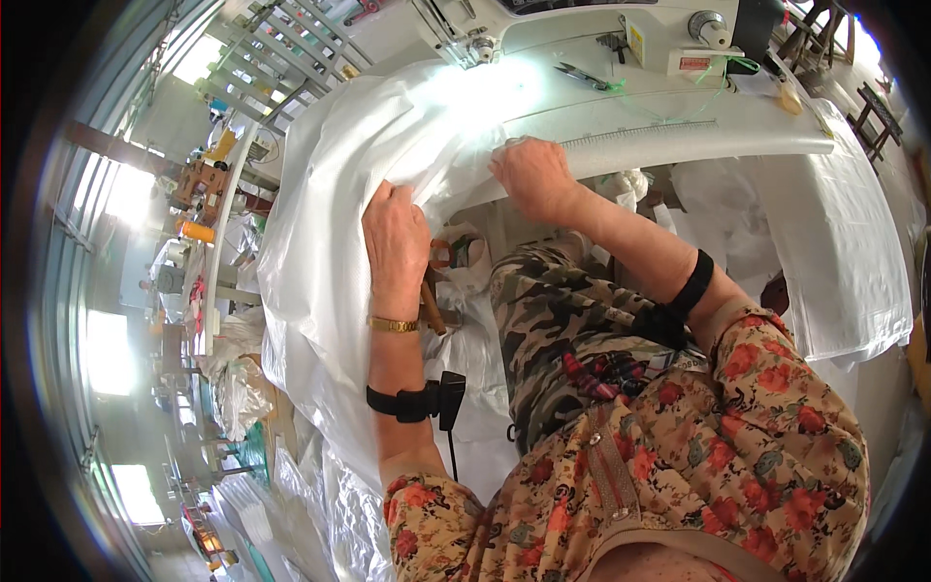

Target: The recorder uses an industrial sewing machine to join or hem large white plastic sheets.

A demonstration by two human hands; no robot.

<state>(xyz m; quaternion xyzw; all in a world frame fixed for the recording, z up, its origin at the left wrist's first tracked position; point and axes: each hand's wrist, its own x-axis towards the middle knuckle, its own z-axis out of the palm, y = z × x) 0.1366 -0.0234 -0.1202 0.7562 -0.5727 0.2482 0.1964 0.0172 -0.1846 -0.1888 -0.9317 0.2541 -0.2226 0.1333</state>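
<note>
White, slightly shiny sheeting [325, 204] is bunched over the left part of the sewing table and hangs off its front edge. My left hand [396, 233] is closed on a fold of it, left of centre. Farther right, at the table's front edge, my right hand [533, 179] has its fingers curled and pinched on the same sheeting; the fingertips are partly hidden. Just beyond both hands is the sewing machine's needle area [480, 53], where a bright lamp glare washes out the cloth and stitching.
Small thread snips [582, 76] lie on the table [659, 97], right of the needle, near a green thread and a ruler scale [640, 134]. A stack of white sheets [844, 252] hangs at the right. An orange thread cone [197, 231] stands on a far-left bench.
</note>
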